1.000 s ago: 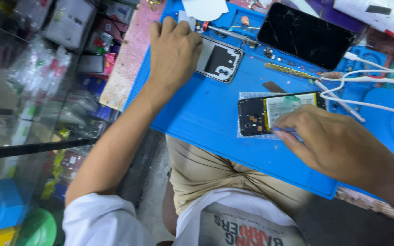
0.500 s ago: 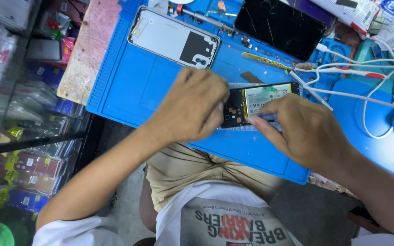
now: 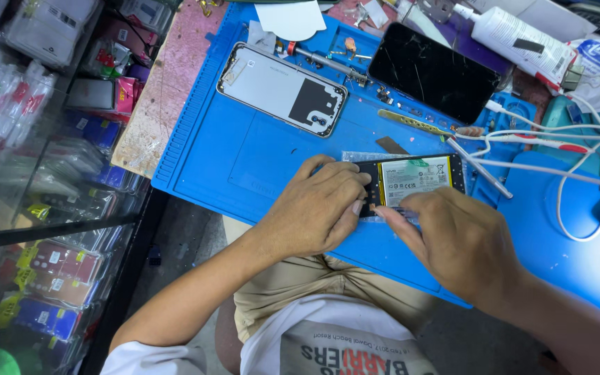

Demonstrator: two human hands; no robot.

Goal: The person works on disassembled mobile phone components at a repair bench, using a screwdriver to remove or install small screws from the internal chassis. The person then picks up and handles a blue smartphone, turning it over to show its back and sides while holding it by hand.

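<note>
An opened phone body point(image 3: 414, 179) with its battery showing lies on the blue work mat point(image 3: 244, 153). My left hand point(image 3: 317, 208) rests on the phone's left end, fingers pressing its dark edge. My right hand point(image 3: 456, 239) covers the phone's near edge, fingertips touching its lower side by the battery. I cannot tell whether a small tool is pinched in the right fingers. A white back cover point(image 3: 282, 89) lies face down at the mat's far left. A dark cracked screen point(image 3: 433, 71) sits further back.
White cables point(image 3: 564, 132) cross the right side of the mat. A glue tube point(image 3: 515, 36), a metal pry strip point(image 3: 411, 121), tweezers and small screws lie at the back. A glass display case point(image 3: 43, 173) with packaged goods stands to the left.
My left hand left the white back cover and came down onto the phone's left end. My right hand stayed at the phone's near edge. The view shifted lower.
</note>
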